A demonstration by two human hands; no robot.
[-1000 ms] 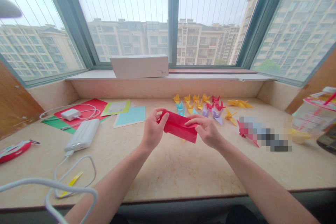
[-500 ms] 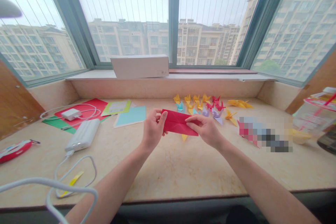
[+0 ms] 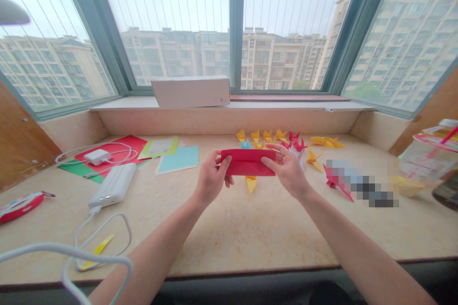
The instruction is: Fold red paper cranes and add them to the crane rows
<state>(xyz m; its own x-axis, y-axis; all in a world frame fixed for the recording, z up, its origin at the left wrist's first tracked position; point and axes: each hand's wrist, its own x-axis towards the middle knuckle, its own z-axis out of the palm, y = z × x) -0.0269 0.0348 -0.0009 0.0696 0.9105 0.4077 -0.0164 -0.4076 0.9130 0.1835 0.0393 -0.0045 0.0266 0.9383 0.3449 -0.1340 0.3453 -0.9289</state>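
Note:
Between my hands, a folded sheet of red origami paper (image 3: pixel 246 163) is held level above the counter, with a crease running along its length. My left hand (image 3: pixel 213 171) pinches its left end, thumb in front and fingers behind. At the right end my right hand (image 3: pixel 288 169) grips it the same way, thumb on the near face. Beyond the paper stand several folded paper cranes in yellow (image 3: pixel 281 134), red (image 3: pixel 296 143) and blue (image 3: pixel 245 144); the red sheet and my hands partly cover them. A yellow folded point (image 3: pixel 251 185) shows just below the sheet.
To the left lie a white power bank (image 3: pixel 113 183), a charger (image 3: pixel 97 157), looping cable (image 3: pixel 96 248) and sheets of coloured paper (image 3: pixel 179 159). A white box (image 3: pixel 191 93) rests on the sill. At right are a blurred-out patch and a plastic cup (image 3: pixel 427 157).
The red paper has turned from tilted down at the right to level. My right hand has shifted its hold, its thumb now on the near face and its fingers behind.

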